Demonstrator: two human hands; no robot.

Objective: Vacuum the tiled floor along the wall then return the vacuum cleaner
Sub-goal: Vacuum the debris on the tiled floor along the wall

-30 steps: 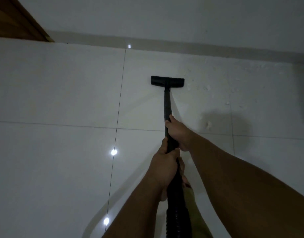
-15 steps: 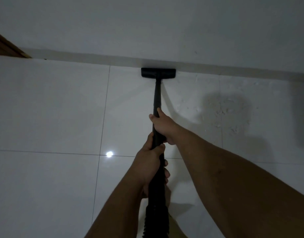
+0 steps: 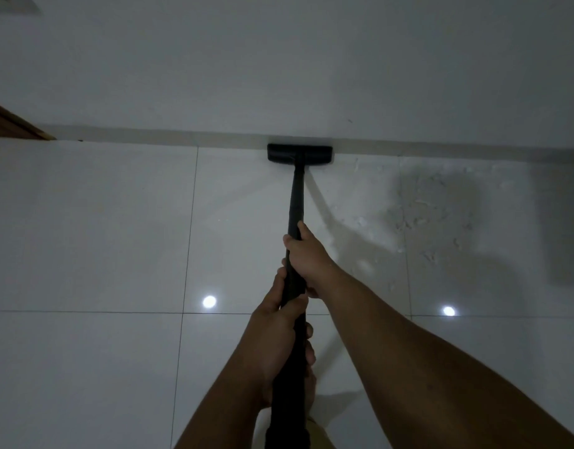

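The right hand (image 3: 306,252) is curled around the slim black tube of the vacuum wand (image 3: 296,202), thumb lying along its top, and just behind it the left hand (image 3: 279,322) wraps the same tube lower down, its fingertips showing on the right side of the shaft. Both bare forearms reach in from the bottom of the view, the right one crossing from the lower right corner. Below the left hand the tube thickens into a black ribbed hose (image 3: 287,429) that runs out of the frame. From the hands the wand stretches forward to a wide, flat black floor nozzle (image 3: 299,153), which sits on the glossy white tiled floor (image 3: 101,222) right against the pale skirting strip (image 3: 149,137) at the foot of the white wall (image 3: 279,59). To the right of the wand, pale flecks of debris (image 3: 425,209) are scattered over the tiles. Two bright light reflections (image 3: 209,301) shine on the floor, and a brown wooden edge (image 3: 10,124) shows at far left.
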